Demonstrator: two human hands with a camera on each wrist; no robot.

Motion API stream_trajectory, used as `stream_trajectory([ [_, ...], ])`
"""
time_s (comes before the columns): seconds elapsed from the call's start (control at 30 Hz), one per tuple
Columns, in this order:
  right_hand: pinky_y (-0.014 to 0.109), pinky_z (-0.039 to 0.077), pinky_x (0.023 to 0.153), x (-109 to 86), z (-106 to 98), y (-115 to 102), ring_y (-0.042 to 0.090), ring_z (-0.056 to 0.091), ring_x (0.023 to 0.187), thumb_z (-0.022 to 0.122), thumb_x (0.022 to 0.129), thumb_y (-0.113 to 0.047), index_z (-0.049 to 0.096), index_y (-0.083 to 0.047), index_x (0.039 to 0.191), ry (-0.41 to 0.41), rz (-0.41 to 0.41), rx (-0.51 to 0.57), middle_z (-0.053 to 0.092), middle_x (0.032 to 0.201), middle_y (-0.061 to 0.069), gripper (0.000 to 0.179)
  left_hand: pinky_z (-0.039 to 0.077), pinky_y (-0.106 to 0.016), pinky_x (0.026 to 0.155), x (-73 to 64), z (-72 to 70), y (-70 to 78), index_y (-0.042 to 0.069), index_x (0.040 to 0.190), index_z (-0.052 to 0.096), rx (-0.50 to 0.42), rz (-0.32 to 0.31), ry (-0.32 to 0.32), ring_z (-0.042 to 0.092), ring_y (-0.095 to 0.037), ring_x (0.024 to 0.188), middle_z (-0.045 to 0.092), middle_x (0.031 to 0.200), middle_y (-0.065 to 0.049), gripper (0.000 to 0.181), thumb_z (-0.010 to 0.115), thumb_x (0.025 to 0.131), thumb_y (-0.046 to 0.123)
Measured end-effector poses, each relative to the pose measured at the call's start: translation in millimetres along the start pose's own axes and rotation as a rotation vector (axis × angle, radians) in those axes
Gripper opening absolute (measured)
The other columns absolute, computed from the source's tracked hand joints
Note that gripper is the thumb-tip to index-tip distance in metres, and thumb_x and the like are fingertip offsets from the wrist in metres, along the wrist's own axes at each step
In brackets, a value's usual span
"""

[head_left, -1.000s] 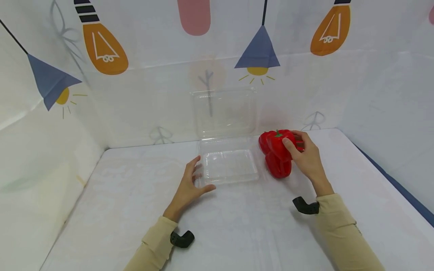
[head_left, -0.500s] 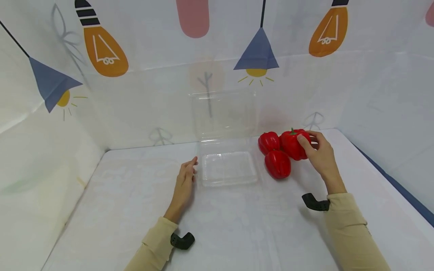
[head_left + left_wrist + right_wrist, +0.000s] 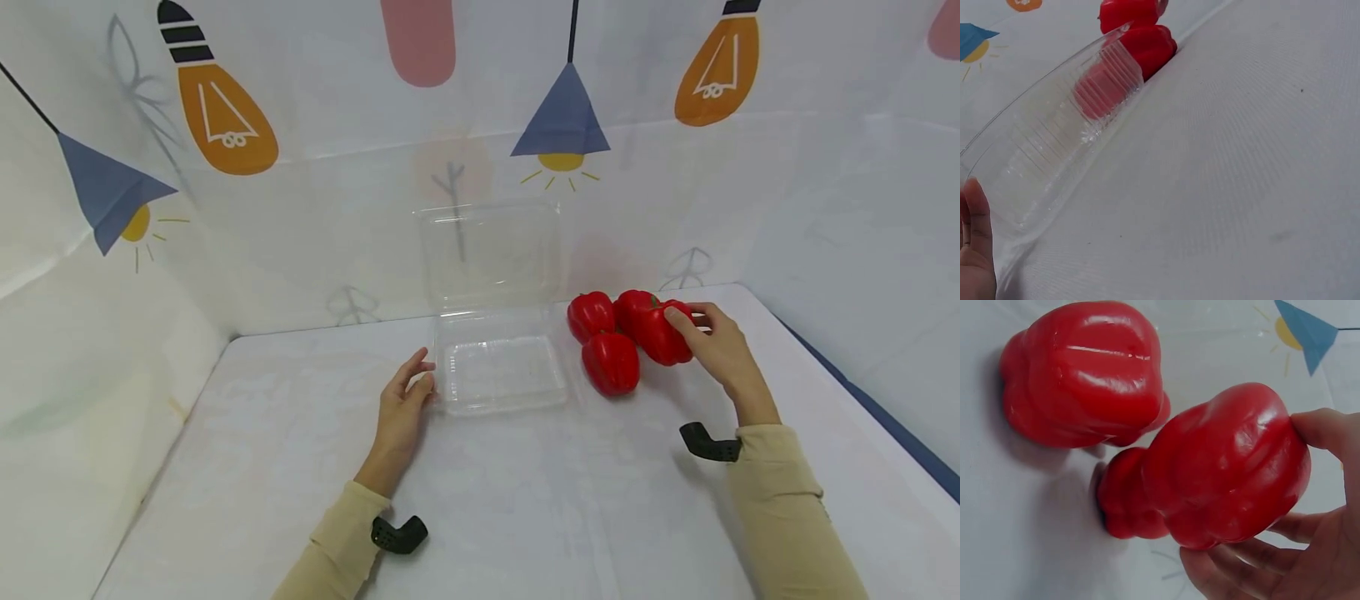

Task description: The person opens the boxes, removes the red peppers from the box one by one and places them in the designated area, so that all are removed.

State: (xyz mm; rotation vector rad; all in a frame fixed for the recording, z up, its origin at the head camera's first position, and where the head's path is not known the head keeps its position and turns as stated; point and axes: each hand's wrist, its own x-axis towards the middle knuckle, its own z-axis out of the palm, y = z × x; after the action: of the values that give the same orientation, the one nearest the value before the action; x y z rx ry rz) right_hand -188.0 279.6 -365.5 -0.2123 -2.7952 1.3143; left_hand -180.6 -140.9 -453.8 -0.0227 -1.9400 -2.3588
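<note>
My right hand grips a red bell pepper, thumb on one side and fingers on the other. In the right wrist view that pepper is tilted and overlaps one behind it. Three more red bell peppers stand close by: a front one, a back left one and a back one partly covered by the held pepper. My left hand lies beside the left wall of a clear hinged plastic container, fingertips at its edge. Whether they touch it I cannot tell.
The container's clear lid stands raised against the printed back cloth. A white cloth covers the table. Side cloths hang at the left and right. A black wrist device sits on each forearm.
My right hand has moved right with the held pepper, uncovering the back pepper. The left thumb, spread at the container's front corner earlier, has drawn in, and the hand lies along the left side.
</note>
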Motion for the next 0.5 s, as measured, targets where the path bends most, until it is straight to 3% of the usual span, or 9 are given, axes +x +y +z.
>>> stream_trajectory([
  [0.23, 0.06, 0.046, 0.094, 1.8, -4.0, 5.7, 0.048, 0.037, 0.122, 0.037, 0.093, -0.059, 0.022, 0.001, 0.146, -0.106, 0.011, -0.028, 0.031, 0.141, 0.032, 0.082, 0.051, -0.012, 0.064, -1.0, -0.8, 1.8, 0.002, 0.144, 0.036, -0.189, -0.078, -0.011, 0.054, -0.001, 0.078, 0.054, 0.11, 0.002, 0.053, 0.053, 0.093, -0.001],
  [0.5, 0.058, 0.047, 0.095, 1.4, -6.5, 14.8, 0.047, 0.038, 0.121, 0.036, 0.093, -0.059, 0.022, 0.005, 0.144, -0.152, 0.026, -0.049, 0.029, 0.141, 0.033, 0.083, 0.05, -0.01, 0.062, -3.2, -1.8, 4.1, 0.006, 0.144, 0.036, -0.25, -0.133, -0.055, 0.053, -0.002, 0.077, 0.054, 0.107, 0.003, 0.054, 0.054, 0.093, 0.002],
])
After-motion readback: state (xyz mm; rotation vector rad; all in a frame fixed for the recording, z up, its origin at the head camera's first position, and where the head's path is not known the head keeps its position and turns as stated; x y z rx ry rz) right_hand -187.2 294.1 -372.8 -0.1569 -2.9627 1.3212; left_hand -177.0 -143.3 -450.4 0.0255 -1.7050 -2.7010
